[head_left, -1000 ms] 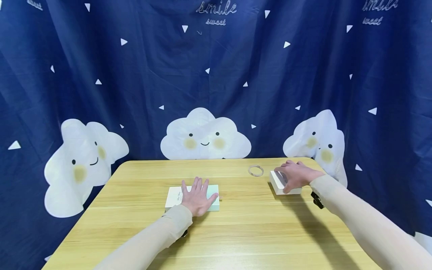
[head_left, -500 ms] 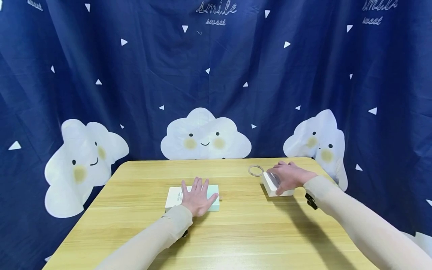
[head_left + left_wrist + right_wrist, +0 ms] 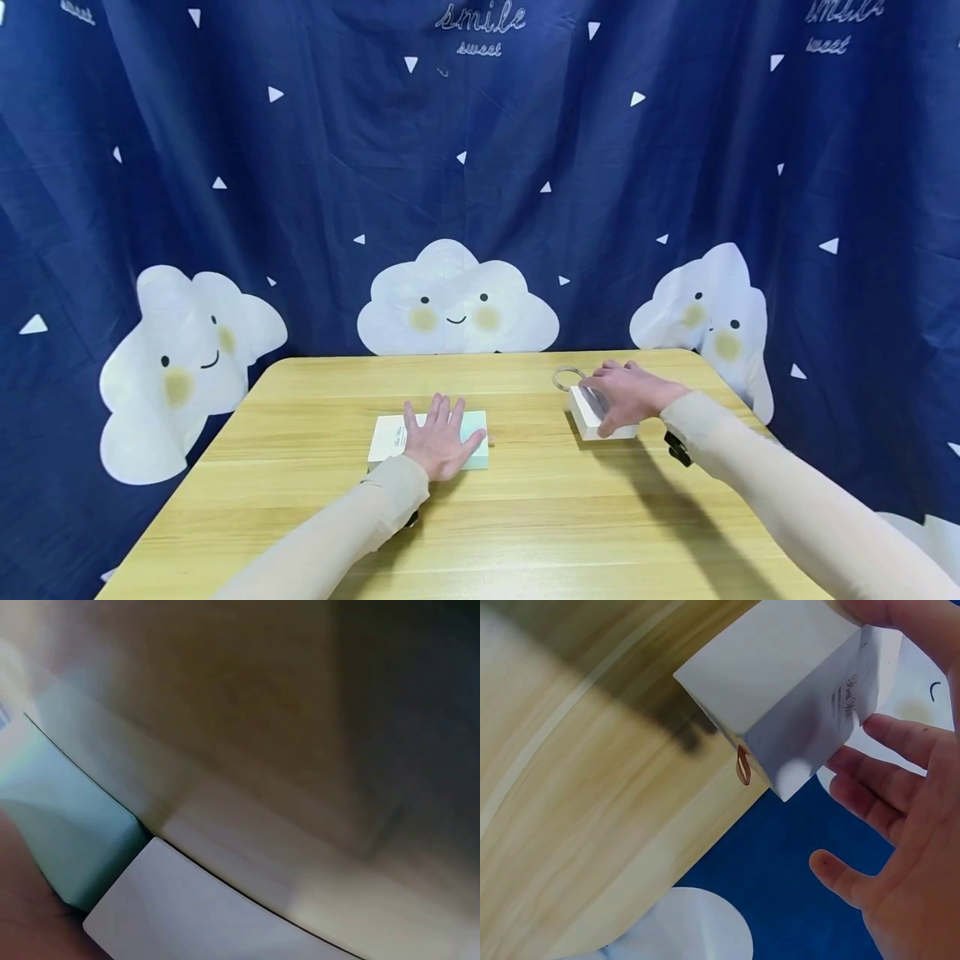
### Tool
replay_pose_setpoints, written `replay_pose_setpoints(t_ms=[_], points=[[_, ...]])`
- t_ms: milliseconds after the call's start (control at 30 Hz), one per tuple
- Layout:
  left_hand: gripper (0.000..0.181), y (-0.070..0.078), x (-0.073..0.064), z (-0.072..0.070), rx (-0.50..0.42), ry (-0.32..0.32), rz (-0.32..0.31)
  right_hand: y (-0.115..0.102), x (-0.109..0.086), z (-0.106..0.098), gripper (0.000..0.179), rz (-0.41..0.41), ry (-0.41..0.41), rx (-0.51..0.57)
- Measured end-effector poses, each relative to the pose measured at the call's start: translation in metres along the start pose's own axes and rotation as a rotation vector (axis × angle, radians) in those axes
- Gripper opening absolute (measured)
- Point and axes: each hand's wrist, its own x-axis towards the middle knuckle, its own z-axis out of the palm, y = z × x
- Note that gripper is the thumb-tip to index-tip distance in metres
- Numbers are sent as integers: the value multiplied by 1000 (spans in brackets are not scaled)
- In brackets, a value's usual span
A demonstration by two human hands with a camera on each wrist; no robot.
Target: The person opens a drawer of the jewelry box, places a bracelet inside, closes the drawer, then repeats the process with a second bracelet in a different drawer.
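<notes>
My left hand (image 3: 438,442) lies flat with spread fingers over a box (image 3: 387,435) that is white on the left and mint green on the right. A small pinkish tab pokes out at its right end. The left wrist view shows the mint part (image 3: 82,817) beside the white part (image 3: 195,907), with a blurred bit of hand at lower left. My right hand (image 3: 628,395) holds a white box (image 3: 609,431) between thumb and fingers. In the right wrist view this white box (image 3: 780,652) is tilted, with printed lettering and a brown ribbon loop (image 3: 743,766) at one end.
A thin pale ring (image 3: 567,377) lies on the wooden table (image 3: 315,517), just behind and left of the right-hand box. A dark blue curtain (image 3: 322,183) with clouds and triangles hangs behind the table's far edge.
My right hand has moved left and slightly nearer with the white box, which now sits close to the ring. My left hand and its box have stayed in place.
</notes>
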Motion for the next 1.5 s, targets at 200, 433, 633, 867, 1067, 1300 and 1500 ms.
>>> replay_pose_setpoints(t_ms=[200,433,633,867,1067,1300,1500], points=[[83,2,-3,-6,2,-6,0,-6,6,1,85,-3,-8,-10],[82,5,-7,-11,2,-2,6,-13,12,5,84,2,-30,7],[82,6,-7,-12,5,-8,5,-20,18,7,88,-26,-17,-13],[84,5,-5,-9,9,-16,-2,-27,25,12,86,-40,-8,-21],[84,4,-3,-8,-4,-14,-3,-36,29,12,85,-42,-23,-19],[84,5,-4,-11,-1,-17,-8,-43,35,9,84,-61,-15,-24],[83,5,-3,-9,-7,-17,-5,-48,39,10,83,-63,-22,-33]])
